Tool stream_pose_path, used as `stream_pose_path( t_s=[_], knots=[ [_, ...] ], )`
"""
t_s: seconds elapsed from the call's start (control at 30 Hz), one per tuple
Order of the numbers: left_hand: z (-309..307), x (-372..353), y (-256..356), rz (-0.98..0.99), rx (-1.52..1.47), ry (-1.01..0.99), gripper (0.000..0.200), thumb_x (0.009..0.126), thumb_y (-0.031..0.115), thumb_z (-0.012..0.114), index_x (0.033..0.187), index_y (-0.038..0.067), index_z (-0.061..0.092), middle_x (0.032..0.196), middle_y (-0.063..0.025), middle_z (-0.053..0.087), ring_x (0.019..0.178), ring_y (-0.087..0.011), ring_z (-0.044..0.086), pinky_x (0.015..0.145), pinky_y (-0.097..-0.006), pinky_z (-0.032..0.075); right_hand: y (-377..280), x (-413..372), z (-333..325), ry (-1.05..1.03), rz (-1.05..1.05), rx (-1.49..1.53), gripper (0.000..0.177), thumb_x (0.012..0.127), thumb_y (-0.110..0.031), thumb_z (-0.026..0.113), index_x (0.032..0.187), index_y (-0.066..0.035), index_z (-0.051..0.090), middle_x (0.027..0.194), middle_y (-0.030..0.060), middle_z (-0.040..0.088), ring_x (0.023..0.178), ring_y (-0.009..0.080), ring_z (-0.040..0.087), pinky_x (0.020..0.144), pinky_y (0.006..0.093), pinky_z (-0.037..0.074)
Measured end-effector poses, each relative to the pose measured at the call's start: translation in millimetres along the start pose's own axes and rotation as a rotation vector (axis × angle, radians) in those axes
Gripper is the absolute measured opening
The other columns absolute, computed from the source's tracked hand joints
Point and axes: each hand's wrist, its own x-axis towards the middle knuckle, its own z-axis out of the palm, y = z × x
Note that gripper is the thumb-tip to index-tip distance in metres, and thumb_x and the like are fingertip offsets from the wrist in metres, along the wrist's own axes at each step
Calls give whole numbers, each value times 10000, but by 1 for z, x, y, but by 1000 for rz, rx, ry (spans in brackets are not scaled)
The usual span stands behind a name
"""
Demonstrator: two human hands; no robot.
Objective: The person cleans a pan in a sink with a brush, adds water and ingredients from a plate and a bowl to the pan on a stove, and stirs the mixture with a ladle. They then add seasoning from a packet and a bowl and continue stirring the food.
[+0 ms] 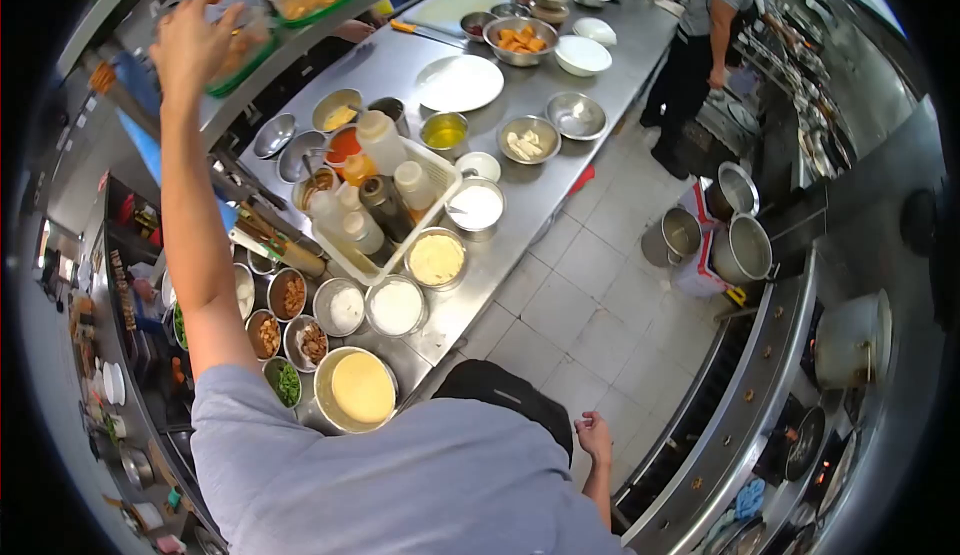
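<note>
Below you runs a steel counter; on it a white basket holds squeeze bottles; beyond lies a white plate, then a bowl of orange pieces; nearest you stands a pot of yellow liquid; steel pots sit on the tiled floor; another person stands at the far end.
</note>
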Motion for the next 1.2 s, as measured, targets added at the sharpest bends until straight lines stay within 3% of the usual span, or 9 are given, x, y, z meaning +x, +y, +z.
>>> stream_pose_path(
  t_s=[0.17,0.37,0.6,0.67,0.73,0.83,0.93,1.07,1.2],
  knots=[
    [-21,-33,122,44,-986,-176,148,822,133,650,932,34,656,839,-80,659,761,-190,619,725,-315,489,25,28,6,15,-4,-27,288,849,-184,631,1029,37,598,863,131,672,787,195,642,728,319,502],
    [44,-127,338,473,-1117,-1461,467,819,235,677,1177,-30,540,1036,-184,655,915,-249,630,811,-351,494,-15,64,-48,-2,-10,30,312,854,-207,627,1055,30,594,904,145,674,829,226,650,765,337,506],
    [209,-231,441,101,-570,-1266,358,773,230,622,1032,-16,646,1113,-254,616,1043,-386,600,870,-432,489,5,121,-135,72,-24,45,338,845,-211,632,1096,10,582,915,162,665,803,258,651,740,357,513],
    [235,-240,444,508,-374,-1394,269,787,168,587,954,-32,653,820,-206,671,720,-302,672,683,-413,534,20,134,-160,146,-46,104,330,841,-192,632,1099,8,582,904,173,657,770,260,647,720,359,516],
    [278,-277,441,-242,-820,-1532,243,790,206,565,953,42,645,651,-113,625,579,-230,628,604,-421,516,37,147,-185,214,-36,98,335,840,-185,631,1106,13,581,902,169,657,775,252,647,718,351,515],
    [254,-275,442,-508,-957,-1314,209,803,208,563,939,53,596,597,-59,554,531,-202,571,504,-382,474,39,153,-221,276,69,141,344,840,-181,634,1117,16,580,907,161,659,780,244,646,714,345,515],
    [204,-248,453,-905,-1031,-1562,267,815,162,593,1033,10,565,707,-86,575,593,-203,569,503,-335,470,40,164,-238,317,89,168,351,841,-186,637,1121,19,578,916,156,659,792,242,648,715,347,519],
    [242,-286,453,-364,-1153,-1628,145,742,26,535,623,97,490,538,-25,463,427,-127,438,380,-296,329,30,183,-242,279,46,266,347,845,-183,634,1124,16,577,947,161,659,823,250,657,730,354,525],
    [231,-269,458,-195,-1210,-1662,58,734,81,532,728,23,534,539,-53,479,445,-143,451,407,-305,338,-1,192,-257,288,73,314,350,850,-190,644,1133,6,576,968,153,660,845,243,657,753,349,522]
  ],
)
